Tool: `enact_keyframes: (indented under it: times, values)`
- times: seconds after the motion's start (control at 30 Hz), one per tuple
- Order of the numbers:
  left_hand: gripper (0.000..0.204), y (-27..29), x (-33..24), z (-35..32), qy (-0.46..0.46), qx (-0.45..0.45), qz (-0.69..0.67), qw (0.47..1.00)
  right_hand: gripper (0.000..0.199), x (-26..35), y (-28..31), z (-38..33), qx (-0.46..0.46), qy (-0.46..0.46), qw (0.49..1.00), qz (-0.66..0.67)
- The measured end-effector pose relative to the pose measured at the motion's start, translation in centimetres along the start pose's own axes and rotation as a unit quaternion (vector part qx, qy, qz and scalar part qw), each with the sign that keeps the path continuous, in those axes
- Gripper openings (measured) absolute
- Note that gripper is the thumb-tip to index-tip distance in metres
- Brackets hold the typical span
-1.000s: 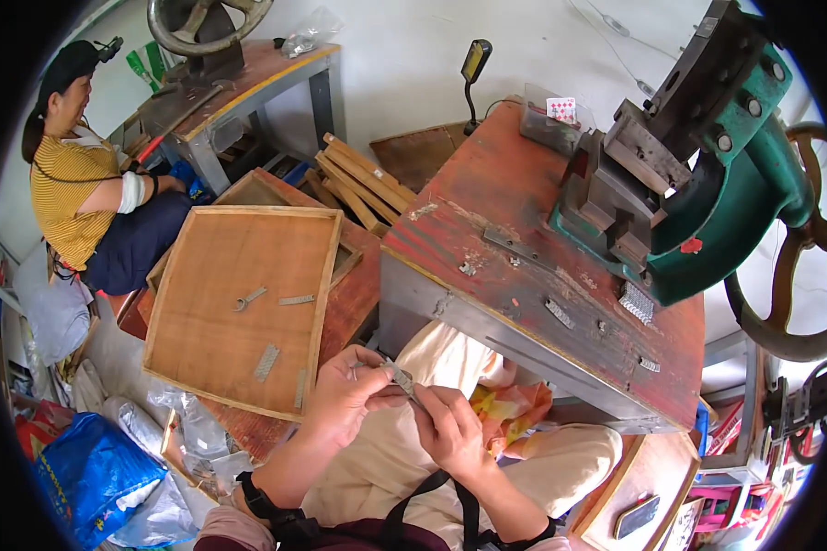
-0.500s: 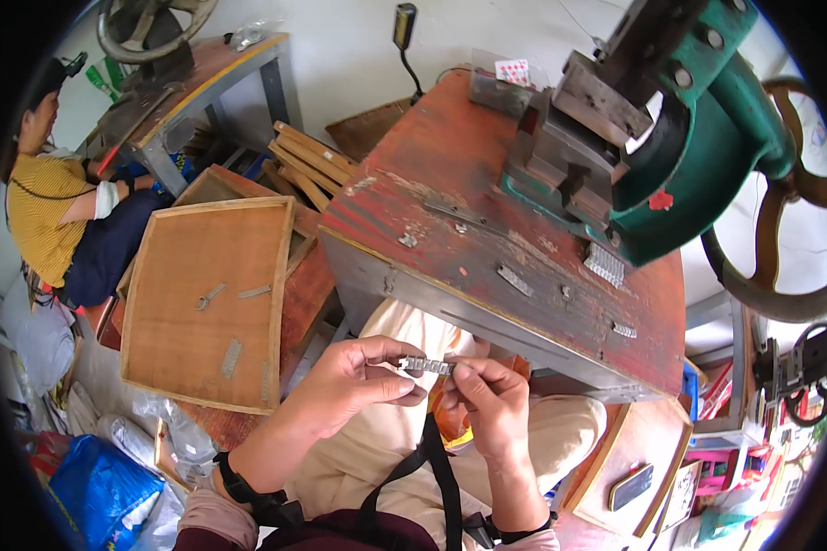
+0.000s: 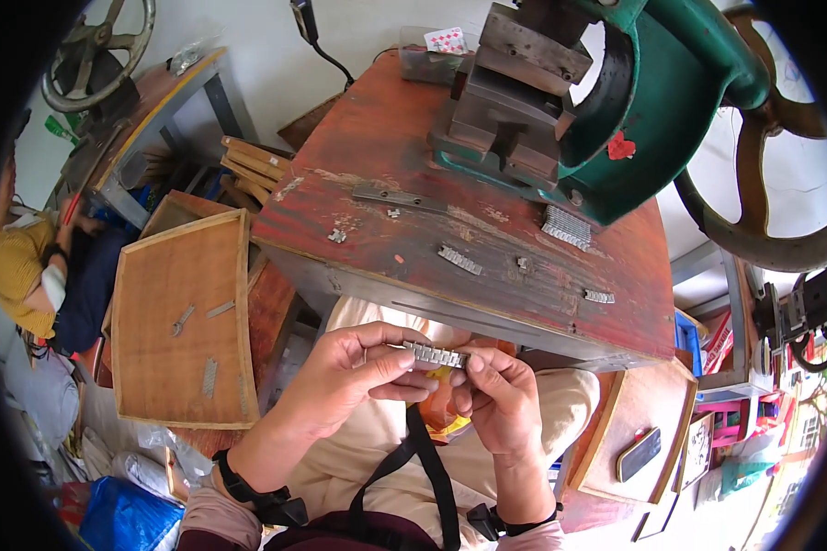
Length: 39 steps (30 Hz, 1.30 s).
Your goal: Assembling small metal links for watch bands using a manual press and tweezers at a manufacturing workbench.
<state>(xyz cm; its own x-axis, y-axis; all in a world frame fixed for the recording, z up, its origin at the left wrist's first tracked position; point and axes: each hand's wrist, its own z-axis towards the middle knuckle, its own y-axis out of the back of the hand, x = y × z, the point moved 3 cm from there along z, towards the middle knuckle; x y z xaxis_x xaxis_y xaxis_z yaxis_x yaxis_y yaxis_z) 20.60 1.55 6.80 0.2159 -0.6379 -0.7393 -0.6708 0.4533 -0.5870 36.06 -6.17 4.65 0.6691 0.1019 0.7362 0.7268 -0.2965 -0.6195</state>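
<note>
A short metal watch band strip [image 3: 436, 355] is stretched between my two hands above my lap. Its left end is pinched between the thumb and fingers of my left hand [image 3: 363, 367]. At the other end, my right hand [image 3: 498, 395] grips it with thumb and forefinger. On the bench [image 3: 340, 266] ahead lie further silvery link pieces: a curved strip [image 3: 459, 260], a short strip [image 3: 600, 297], a wider block of links [image 3: 567, 227] beside the press, and small loose links [image 3: 337, 236].
A green hand press [image 3: 616, 110] with a big wheel stands on the bench. Beside it are a flat metal bar [image 3: 400, 197] and a clear box [image 3: 432, 64]. At left, a wooden tray [image 3: 179, 321] holds a wrench [image 3: 184, 319]. A co-worker [image 3: 28, 266] sits far left. A phone [image 3: 639, 455] lies at right.
My view has shifted, so the bench and press appear higher and further left. The strip has turned in my fingers and shows a different face; both hands still hold it.
</note>
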Motion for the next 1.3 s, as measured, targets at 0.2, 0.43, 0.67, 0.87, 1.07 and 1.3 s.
enact_keyframes:
  times: [0.2, 0.43, 0.67, 0.87, 1.07, 1.3]
  values:
    - [0.034, -1.3, 0.2, 0.8, -0.032, 0.021, 0.025, 0.999, 0.018, 0.4, 1.2, -0.3, -0.014, 0.012, 0.999, 0.04]
    - [0.032, -2.2, 0.7, 2.2, -0.039, 0.019, 0.041, 0.998, 0.018, 1.2, 2.0, -0.3, -0.014, 0.028, 0.999, 0.039]
    - [0.024, -3.5, 1.0, 3.8, -0.06, 0.015, 0.029, 0.998, 0.018, 3.0, 2.7, -0.1, -0.016, 0.055, 0.998, -0.004]
    - [0.025, -4.8, 0.8, 4.8, -0.076, 0.031, 0.064, 0.995, 0.017, 4.4, 3.5, -0.2, -0.037, 0.067, 0.997, -0.001]
    - [0.022, -5.7, 1.0, 5.5, -0.066, 0.024, 0.056, 0.996, 0.021, 5.2, 4.1, -0.3, -0.041, 0.072, 0.996, -0.034]
    - [0.018, -5.7, 2.3, 5.6, -0.053, 0.031, 0.061, 0.996, 0.022, 6.6, 4.1, -0.8, -0.066, 0.109, 0.961, -0.247]
